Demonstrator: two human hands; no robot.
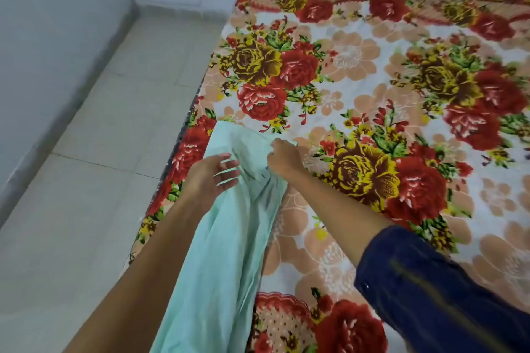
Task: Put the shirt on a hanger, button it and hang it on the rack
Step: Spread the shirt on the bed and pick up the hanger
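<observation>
I see the mint shirt point(226, 238) draped over the bed point(372, 112) edge, lower centre; my left hand point(213, 173) rests spread on it; my right hand point(282, 156) pinches its upper fold.

A home bedroom: a bed under a floral bedspread point(372, 71), pale tiled floor point(100, 137) and plain wall point(43, 37) alongside.

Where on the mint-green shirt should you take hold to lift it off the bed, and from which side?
Probably the bunched top edge of the mint-green shirt, where the right hand already pinches a fold. Come from above: that end lies on the floral bedsheet, the rest trails off towards the person, and the left hand rests open beside it.
</observation>
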